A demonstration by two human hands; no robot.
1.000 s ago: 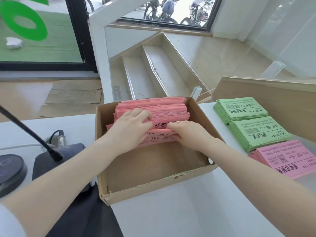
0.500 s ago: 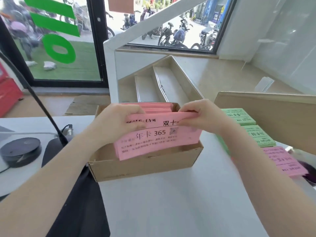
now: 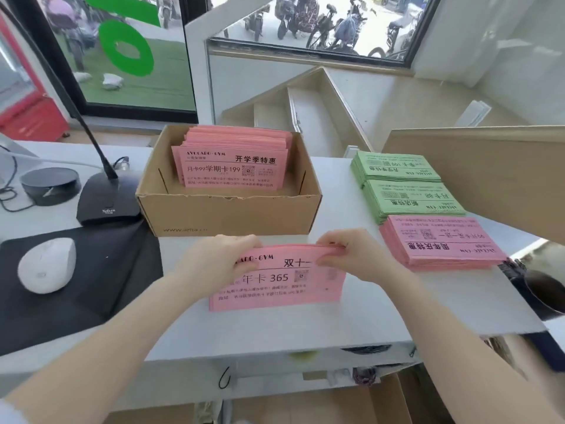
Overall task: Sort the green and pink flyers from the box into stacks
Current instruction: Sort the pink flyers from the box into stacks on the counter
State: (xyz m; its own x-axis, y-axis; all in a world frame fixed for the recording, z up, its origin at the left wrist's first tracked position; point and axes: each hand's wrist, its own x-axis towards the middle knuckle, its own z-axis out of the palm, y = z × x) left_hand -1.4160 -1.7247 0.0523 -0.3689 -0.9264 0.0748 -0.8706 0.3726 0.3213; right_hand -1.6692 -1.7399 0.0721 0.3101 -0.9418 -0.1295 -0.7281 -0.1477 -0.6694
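Two hands held one bundle of pink flyers upright on its lower edge on the white surface, just in front of the cardboard box. Largest first: surface carried everything. Box sat mid-surface, open top, with more pink flyers standing inside against its far wall, so box was not emptied. To the right of the box, three sorted stacks lay in a column: far green stack, near green stack overlapping it, then pink stack closest, touching the green one. Held bundle read "365"; pink stack's print differed, as far as legible.

Left hand had its grip clamped on the bundle's upper left edge, fingers over the top. Right hand pinched the upper right edge, grip clamped too.

Step in hand, as a judgement: squaring the bundle just out of the box, before placement. Next move likely called for laying it flat as a new stack on bare surface near the pink stack, not on it, edges kept aligned so sheets did not fan out.

Left of box: desk microphone base, white mouse on black mat.
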